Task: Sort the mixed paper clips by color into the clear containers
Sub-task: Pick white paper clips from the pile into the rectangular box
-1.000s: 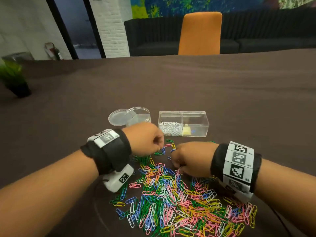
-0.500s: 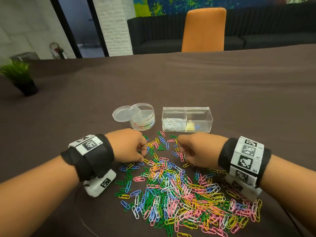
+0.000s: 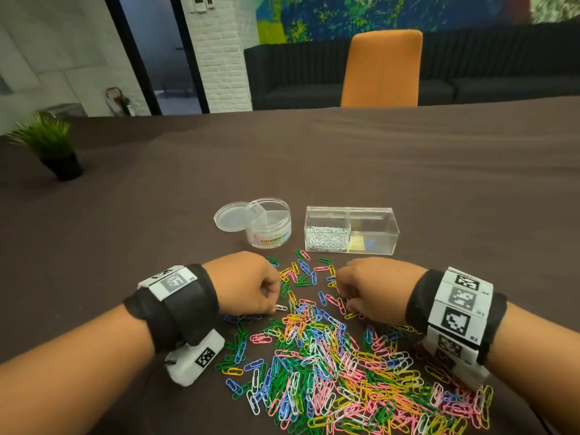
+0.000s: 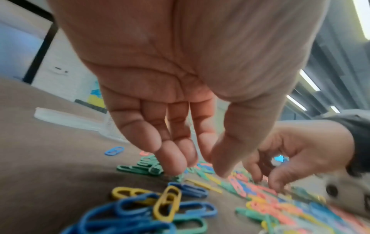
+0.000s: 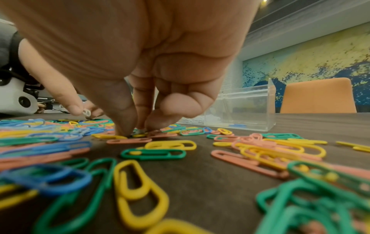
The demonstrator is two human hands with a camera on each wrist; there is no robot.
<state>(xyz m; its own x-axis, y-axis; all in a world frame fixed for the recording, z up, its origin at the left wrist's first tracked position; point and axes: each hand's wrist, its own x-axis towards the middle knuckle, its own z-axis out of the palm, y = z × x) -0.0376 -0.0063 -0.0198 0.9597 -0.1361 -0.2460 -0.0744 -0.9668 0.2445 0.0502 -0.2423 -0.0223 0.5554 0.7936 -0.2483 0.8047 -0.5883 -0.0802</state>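
A heap of mixed paper clips (image 3: 339, 365) in pink, yellow, green, blue and white lies on the brown table (image 3: 408, 171). My left hand (image 3: 274, 304) is at the heap's far left edge and pinches a white clip (image 3: 280, 307), which also shows in the right wrist view as the white clip (image 5: 86, 112). My right hand (image 3: 343, 304) reaches down into the heap; its thumb and fingers (image 5: 122, 126) close on a pale clip (image 5: 140, 131) lying on the table. Behind the heap stand a clear two-part box (image 3: 373, 211) and a round clear container (image 3: 271, 226).
The box's left part holds white clips (image 3: 324, 238); its right part holds a yellow item and a blue clip. The round container's lid (image 3: 229, 216) lies to its left. A potted plant (image 3: 50, 146) stands far left. An orange chair (image 3: 381, 67) is behind the table.
Both hands moved from just in front of the containers back to the heap's far edge. The left hand now pinches a white clip; the right hand's fingers went down into the clips.
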